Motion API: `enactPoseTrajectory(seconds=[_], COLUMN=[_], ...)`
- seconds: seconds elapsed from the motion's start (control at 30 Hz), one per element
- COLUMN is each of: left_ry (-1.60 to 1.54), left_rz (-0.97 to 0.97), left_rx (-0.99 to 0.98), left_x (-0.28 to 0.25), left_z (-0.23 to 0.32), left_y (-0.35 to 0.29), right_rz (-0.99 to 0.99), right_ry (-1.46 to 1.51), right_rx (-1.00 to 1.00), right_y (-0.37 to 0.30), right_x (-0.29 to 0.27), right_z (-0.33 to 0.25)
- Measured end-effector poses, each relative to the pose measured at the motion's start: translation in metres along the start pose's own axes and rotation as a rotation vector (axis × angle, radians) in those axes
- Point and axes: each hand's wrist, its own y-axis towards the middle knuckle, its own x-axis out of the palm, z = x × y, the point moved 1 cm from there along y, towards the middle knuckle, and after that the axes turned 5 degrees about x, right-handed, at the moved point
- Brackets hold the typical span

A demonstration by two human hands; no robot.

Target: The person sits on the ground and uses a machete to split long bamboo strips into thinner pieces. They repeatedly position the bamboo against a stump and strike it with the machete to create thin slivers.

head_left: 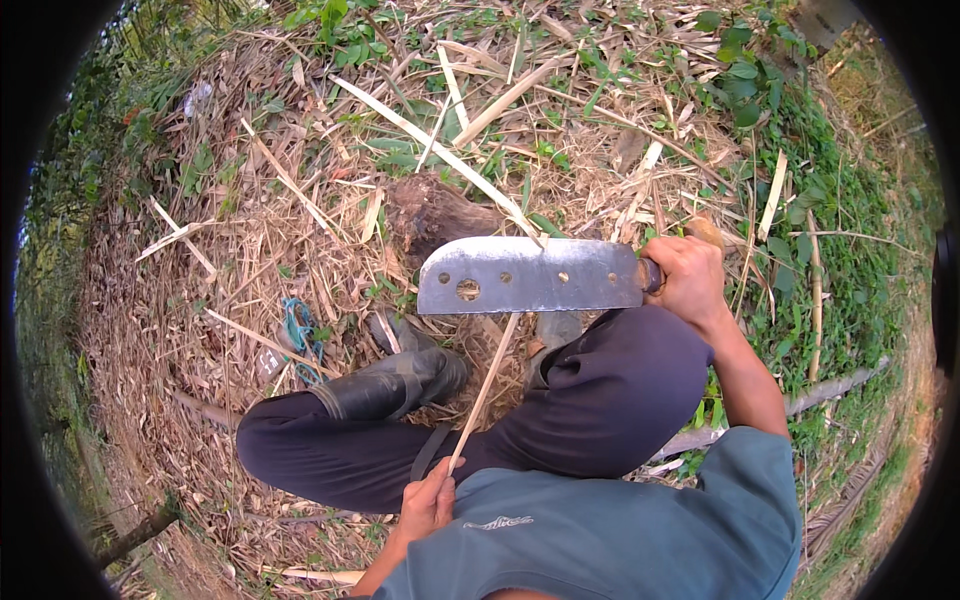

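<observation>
My right hand (688, 272) is closed round the dark handle of a broad cleaver (560, 280). Its wide grey blade has several round holes and points left, lying across the view above my knee. Between the fingers of my left hand (428, 508), low and near my body, is the near end of a thin bamboo strip (487, 385). The strip runs up and away until the blade hides it; whether the two touch I cannot tell. Just beyond the blade lies a rough brown log (430, 205). A long pale strip (440, 150) reaches from the blade's upper edge to the far left.
Split bamboo pieces (505, 100) lie scattered over dry leaf litter. Blue cord (298, 330) is on the ground left of my boots (400, 380). Green plants (790, 200) grow at the right, where a grey pole (835, 385) also lies. My bent legs (610, 400) fill the near middle.
</observation>
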Motion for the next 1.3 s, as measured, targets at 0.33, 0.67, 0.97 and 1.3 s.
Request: enactPoseTrajectory(seconds=[0.33,0.67,0.97,1.3], left_ry=[-0.195,-0.835,-0.318,-0.143], left_rz=[-0.047,-0.221,-0.073,-0.188], left_rx=[-0.265,-0.084,0.190,-0.051], left_x=[0.006,0.068,0.086,0.015], left_z=[-0.018,0.031,0.015,-0.007], left_y=[0.026,0.232,0.230,0.040], right_rz=[0.139,0.101,0.046,-0.001], right_ry=[-0.017,-0.131,-0.153,-0.011], right_rx=[0.069,-0.048,-0.126,0.183], right_y=[-0.005,-0.001,0.004,-0.017], right_x=[0.005,-0.008,-0.003,0.002], right_z=[-0.011,-0.008,-0.002,0.003])
